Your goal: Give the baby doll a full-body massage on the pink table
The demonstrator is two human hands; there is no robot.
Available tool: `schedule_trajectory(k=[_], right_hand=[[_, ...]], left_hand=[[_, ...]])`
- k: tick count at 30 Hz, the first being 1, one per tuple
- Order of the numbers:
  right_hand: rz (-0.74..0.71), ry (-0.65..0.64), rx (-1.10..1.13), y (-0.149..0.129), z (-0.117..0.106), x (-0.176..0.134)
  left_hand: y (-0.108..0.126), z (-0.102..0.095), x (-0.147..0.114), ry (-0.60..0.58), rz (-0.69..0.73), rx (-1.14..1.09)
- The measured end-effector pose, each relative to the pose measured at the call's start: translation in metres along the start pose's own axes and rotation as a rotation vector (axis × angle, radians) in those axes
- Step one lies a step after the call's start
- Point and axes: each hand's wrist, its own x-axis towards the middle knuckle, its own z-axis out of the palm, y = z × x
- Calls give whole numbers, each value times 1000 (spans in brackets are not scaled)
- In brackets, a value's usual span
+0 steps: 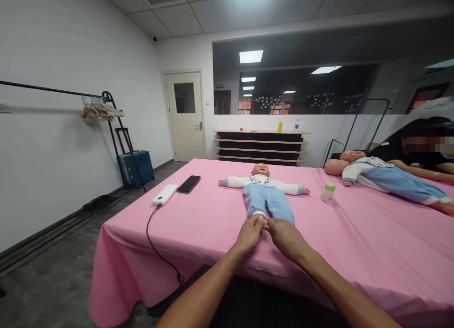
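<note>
A baby doll (264, 195) in a white top and light blue trousers lies on its back on the pink-covered table (213, 224). Its arms stretch out to both sides, and its legs point toward me. My left hand (250, 232) is closed around the doll's foot (264, 219) at the white trouser cuff, thumb on top. Close against it, my right hand (283, 237) pinches at the same foot from the other side. My hands hide most of the foot, and my right hand covers the end of the doll's other leg.
Left of the doll lie a black phone (189, 184) and a white power bank (165, 194) with a cable (152, 236) hanging over the edge. On the right are a green-capped bottle (328, 192), another dressed doll (397, 181) and a person's arm (422, 171).
</note>
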Motion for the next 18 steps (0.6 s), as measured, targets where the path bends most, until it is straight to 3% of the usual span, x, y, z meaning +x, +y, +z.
schedule_trajectory(k=[10,14,18], right_hand=[[74,171,-55,-21,0,-8],[85,157,-70,-20,-2,-7],[-11,122,-54,-13,0,-7]], left_hand=[[6,-3,-2,-46,-98,-106],[6,-8,-1,-81,-183,-132],[8,-13,-1,-78,-265,-213]])
